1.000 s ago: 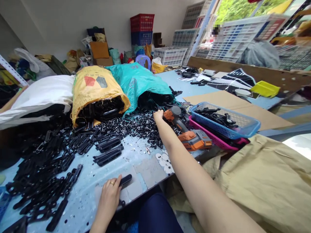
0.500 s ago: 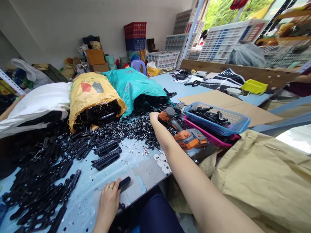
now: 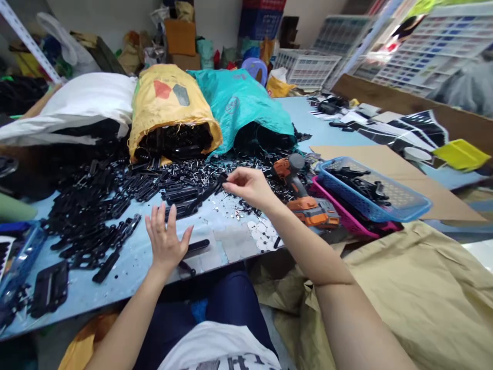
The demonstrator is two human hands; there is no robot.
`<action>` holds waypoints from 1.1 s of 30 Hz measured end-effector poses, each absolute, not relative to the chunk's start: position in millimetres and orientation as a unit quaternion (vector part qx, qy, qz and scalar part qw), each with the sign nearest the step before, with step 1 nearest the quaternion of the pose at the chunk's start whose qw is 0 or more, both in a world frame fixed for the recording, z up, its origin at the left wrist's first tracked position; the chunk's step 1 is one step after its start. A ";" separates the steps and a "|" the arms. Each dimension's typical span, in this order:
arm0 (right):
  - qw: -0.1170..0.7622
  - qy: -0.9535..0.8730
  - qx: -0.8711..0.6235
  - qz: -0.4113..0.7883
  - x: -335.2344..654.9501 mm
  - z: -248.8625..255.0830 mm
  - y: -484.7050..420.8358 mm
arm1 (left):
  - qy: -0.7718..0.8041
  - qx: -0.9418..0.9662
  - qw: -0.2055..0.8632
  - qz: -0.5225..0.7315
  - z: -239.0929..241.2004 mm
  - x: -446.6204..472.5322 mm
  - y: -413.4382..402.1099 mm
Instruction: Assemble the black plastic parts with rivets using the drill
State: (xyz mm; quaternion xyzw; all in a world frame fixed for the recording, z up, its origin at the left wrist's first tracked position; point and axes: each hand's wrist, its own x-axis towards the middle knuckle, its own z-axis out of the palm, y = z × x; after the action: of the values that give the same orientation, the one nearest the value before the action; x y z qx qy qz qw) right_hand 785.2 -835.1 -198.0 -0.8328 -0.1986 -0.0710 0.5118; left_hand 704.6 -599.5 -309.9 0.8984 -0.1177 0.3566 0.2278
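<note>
My left hand (image 3: 166, 240) hovers over the table's front part with its fingers spread, holding nothing. Close to its thumb lies a black plastic bar (image 3: 198, 245). Beyond its fingertips are several long black parts (image 3: 181, 195). My right hand (image 3: 249, 187) is pinched on a black plastic piece (image 3: 221, 180) in front of the heap of small black parts and screws (image 3: 196, 168); the fingers partly hide it. An orange cordless drill (image 3: 308, 209) lies to the right of that hand, on its battery side. White discs (image 3: 263, 235) are scattered below the right forearm.
White (image 3: 92, 97), yellow (image 3: 173, 105) and teal (image 3: 246, 100) sacks lie at the back with black parts at their mouths. A blue basket (image 3: 408, 203) sits on a pink one (image 3: 339, 213) at right. Loose black parts (image 3: 84, 221) cover the left side.
My right hand has come back from beside the drill and now pinches a black piece. My left hand has let go of the black bar and spread its fingers. The view has tilted down.
</note>
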 end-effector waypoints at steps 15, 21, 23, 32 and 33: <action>0.157 -0.394 -0.901 0.095 700.7 -322.9 -833.2 | -0.274 0.940 0.187 -0.074 -348.9 692.8 -605.9; -0.005 -0.394 -0.915 0.093 691.2 -343.3 -830.5 | -0.273 0.945 0.166 -0.073 -345.6 693.6 -611.9; -0.014 -0.374 -0.923 0.089 688.0 -344.4 -828.0 | -0.276 0.943 0.173 -0.070 -343.5 691.5 -615.3; -0.050 -0.382 -0.923 -0.012 674.7 -323.1 -821.8 | -0.287 0.937 0.201 0.002 -357.0 685.2 -610.4; -0.052 -0.387 -0.920 -0.019 675.4 -319.1 -820.3 | -0.288 0.936 0.204 0.011 -358.7 684.9 -609.4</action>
State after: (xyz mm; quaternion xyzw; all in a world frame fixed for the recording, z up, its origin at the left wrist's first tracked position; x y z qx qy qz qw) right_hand 675.4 -820.3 -319.1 -0.9203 -0.3872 -0.0193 -0.0521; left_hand 684.9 -609.4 -358.7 0.9355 -0.2880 0.0105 0.2043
